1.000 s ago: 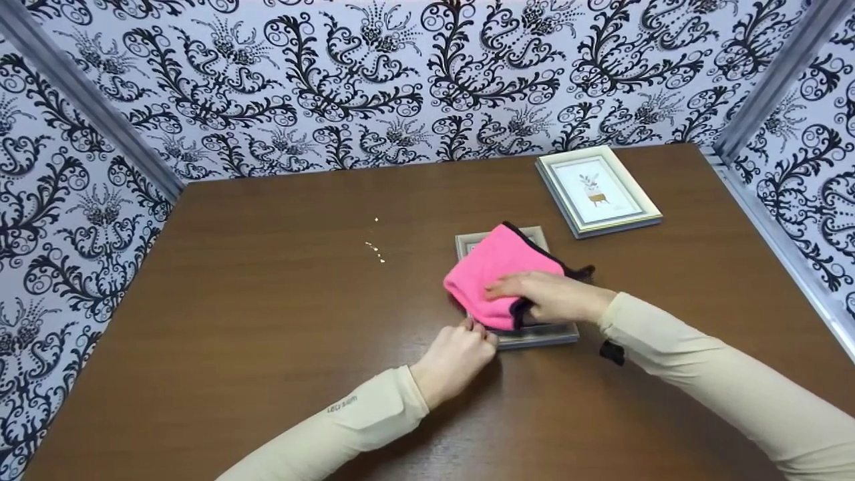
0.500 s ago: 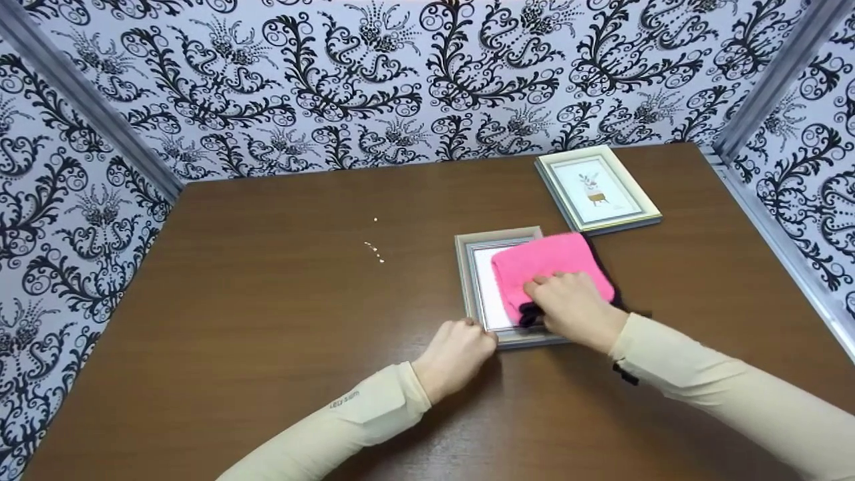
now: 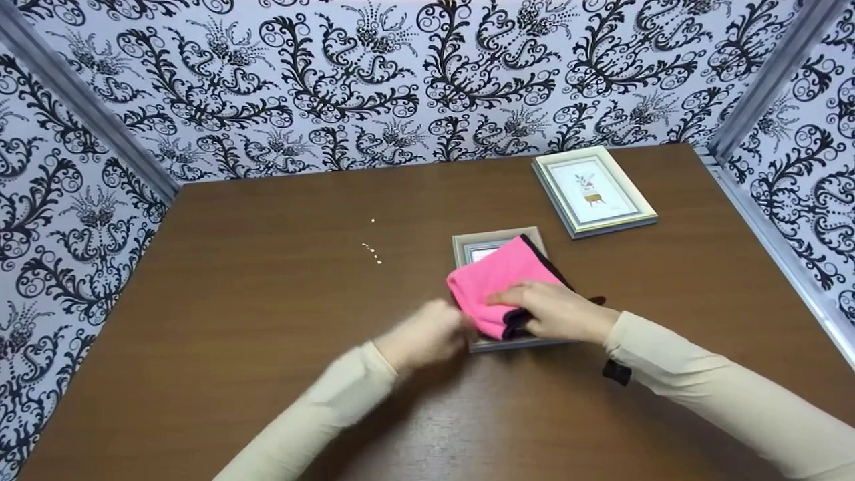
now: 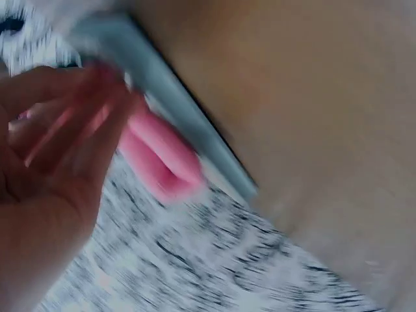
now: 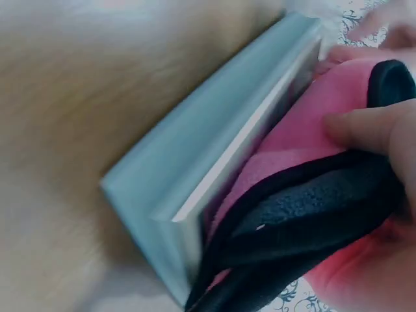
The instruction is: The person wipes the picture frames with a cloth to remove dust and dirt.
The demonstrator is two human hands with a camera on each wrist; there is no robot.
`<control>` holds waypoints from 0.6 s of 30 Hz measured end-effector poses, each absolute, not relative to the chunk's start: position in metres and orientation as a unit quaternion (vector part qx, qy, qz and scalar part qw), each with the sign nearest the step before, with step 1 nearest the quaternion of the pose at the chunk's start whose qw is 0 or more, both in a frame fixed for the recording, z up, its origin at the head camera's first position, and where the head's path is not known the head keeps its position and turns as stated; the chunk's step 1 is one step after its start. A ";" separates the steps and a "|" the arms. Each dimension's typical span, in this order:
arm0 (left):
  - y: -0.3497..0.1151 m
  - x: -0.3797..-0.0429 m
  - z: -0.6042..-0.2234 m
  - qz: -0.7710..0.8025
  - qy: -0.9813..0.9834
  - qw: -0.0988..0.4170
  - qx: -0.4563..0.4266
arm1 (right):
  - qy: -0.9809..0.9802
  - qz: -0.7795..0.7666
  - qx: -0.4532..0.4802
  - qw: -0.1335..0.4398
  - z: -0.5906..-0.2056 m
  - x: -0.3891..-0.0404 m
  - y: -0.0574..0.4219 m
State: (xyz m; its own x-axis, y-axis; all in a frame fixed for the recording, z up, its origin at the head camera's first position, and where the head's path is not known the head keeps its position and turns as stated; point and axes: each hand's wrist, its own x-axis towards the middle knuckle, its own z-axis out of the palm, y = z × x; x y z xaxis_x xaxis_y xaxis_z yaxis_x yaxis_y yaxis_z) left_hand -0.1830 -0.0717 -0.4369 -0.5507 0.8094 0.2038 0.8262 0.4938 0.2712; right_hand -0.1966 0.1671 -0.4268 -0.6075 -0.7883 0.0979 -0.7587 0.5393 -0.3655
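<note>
A picture frame [image 3: 494, 235] lies on the brown table, largely covered by a folded pink cloth [image 3: 497, 274] with black edging. My right hand [image 3: 560, 310] grips the cloth, pressing it over the frame, with the thumb on top of the pink side. In the right wrist view the black-edged folds bunch up beside the frame's side [image 5: 214, 130]. Blurred, my left hand [image 3: 427, 334] is at the frame's near left corner. The left wrist view shows its fingers [image 4: 84, 123] loosely extended close to the cloth and frame; whether they touch is unclear.
Farther back on the right lies a second cream frame [image 3: 593, 190] with a small plant picture. Several pale specks [image 3: 372, 250] dot the table [image 3: 267, 287] left of the cloth. Patterned walls [image 3: 300, 80] stand behind and at the sides.
The cloth under my right hand went right across the frame, then came back left. My left hand has left its hold on the corner and shifted slightly left.
</note>
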 end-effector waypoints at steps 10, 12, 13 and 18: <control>-0.073 -0.249 -0.406 -0.132 -0.942 0.052 -0.303 | 0.855 -0.176 -0.485 0.058 -0.433 -0.191 0.189; -0.062 -0.263 -0.407 -0.119 -0.952 0.055 -0.276 | 0.858 -0.168 -0.481 0.060 -0.435 -0.193 0.192; -0.057 -0.269 -0.407 -0.113 -0.957 0.050 -0.264 | 0.859 -0.163 -0.482 0.058 -0.437 -0.194 0.193; -0.038 -0.295 -0.410 -0.093 -0.970 0.002 -0.225 | 0.860 -0.134 -0.491 0.049 -0.441 -0.197 0.194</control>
